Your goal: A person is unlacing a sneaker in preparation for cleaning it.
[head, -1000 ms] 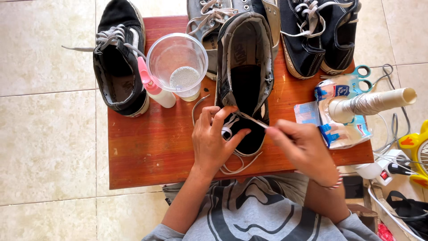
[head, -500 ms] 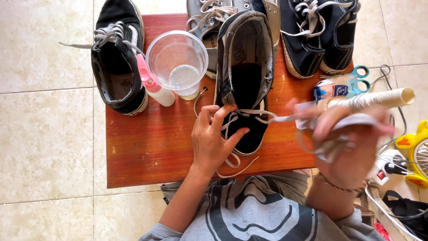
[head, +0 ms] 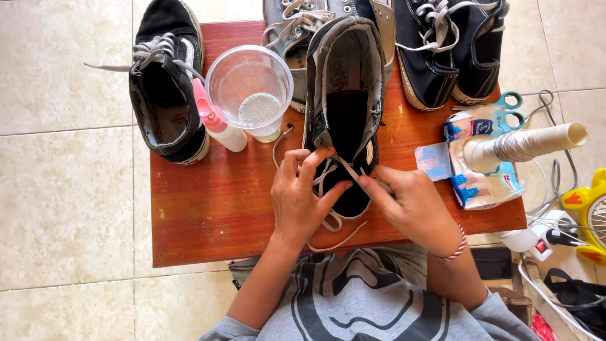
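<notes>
Shoe (head: 346,95), grey and black with a high top, lies in the middle of the red-brown surface (head: 214,208), its toe end at the near edge. Both hands meet over the toe: the left hand (head: 302,196) rests on the shoe with fingers closed on the pale lace (head: 329,218), and the right hand (head: 413,203) pinches the same lace just beside it, so the two hands are almost touching. A loop of lace hangs over the near edge. Bare wood is open to the left of the hands; the right side is crowded. The toe is hidden under the hands, and the far shoes (head: 451,47) are cut off by the top edge. A black shoe (head: 165,88) sticks out over the left edge. A clear cup (head: 249,88) with a little white liquid stands beside a small white bottle (head: 218,123) with a pink cap. At right a blue-and-white plastic packet (head: 483,183) lies under a spool (head: 524,144) of pale thread, with teal scissors (head: 508,107) behind. What the packet contains I cannot tell.
</notes>
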